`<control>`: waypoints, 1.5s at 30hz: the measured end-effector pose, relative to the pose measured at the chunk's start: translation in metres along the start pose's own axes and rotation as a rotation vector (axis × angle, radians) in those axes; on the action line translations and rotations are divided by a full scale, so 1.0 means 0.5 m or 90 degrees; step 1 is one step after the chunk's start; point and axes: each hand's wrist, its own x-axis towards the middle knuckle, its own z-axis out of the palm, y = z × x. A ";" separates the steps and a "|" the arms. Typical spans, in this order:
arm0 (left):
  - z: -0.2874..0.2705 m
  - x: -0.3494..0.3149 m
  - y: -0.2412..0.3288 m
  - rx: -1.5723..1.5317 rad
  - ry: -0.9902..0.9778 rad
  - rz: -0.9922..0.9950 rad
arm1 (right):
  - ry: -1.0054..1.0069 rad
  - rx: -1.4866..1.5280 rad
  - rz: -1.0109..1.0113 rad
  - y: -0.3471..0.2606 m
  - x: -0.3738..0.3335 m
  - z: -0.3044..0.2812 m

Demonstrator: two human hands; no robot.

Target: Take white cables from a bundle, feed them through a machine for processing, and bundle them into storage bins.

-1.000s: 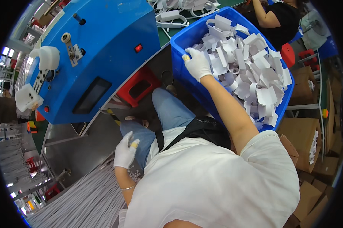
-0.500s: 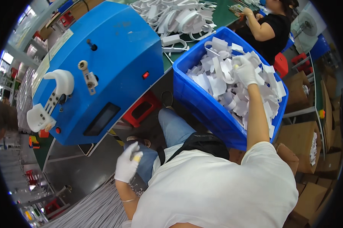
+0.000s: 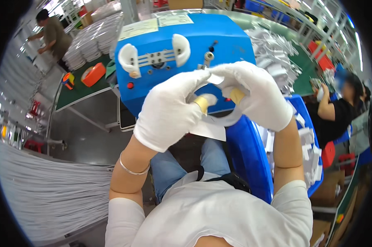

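My left hand (image 3: 169, 107), in a white glove with yellow tape on a finger, is closed on one side of a curled white strip (image 3: 212, 128). My right hand (image 3: 258, 96), gloved and taped the same way, grips the other side. Both hands meet in front of my chest, and part of the strip is hidden behind the fingers. Just beyond them stands a blue machine (image 3: 231, 41), with two white curved holders (image 3: 181, 50) joined by a metal bar on its face. A red button (image 3: 130, 85) sits below the left holder.
A blue crate (image 3: 244, 150) of white folded pieces stands at my right. White cables (image 3: 272, 51) lie heaped on the green table (image 3: 303, 68). Long thin white strands (image 3: 50, 181) fill the left. An orange tape dispenser (image 3: 93, 74) is at back left. Another person (image 3: 338, 111) sits at right.
My right hand has left the crate and come to the middle with the strip. My left hand has risen to meet it. The view has turned toward the machine.
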 end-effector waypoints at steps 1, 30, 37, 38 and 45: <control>-0.012 0.003 -0.001 0.086 0.042 0.024 | 0.041 0.054 0.004 -0.007 0.010 0.010; -0.053 -0.035 -0.169 -0.265 0.421 -0.287 | 0.121 0.271 0.048 0.088 0.219 0.084; -0.067 -0.019 -0.163 -0.391 0.297 -0.319 | 0.056 0.285 0.236 0.060 0.249 0.100; -0.084 -0.037 -0.162 -0.395 0.247 -0.325 | 0.058 0.297 0.181 0.054 0.242 0.101; -0.359 -0.263 -0.206 0.530 0.873 -0.148 | 0.232 0.160 0.070 0.052 0.128 0.091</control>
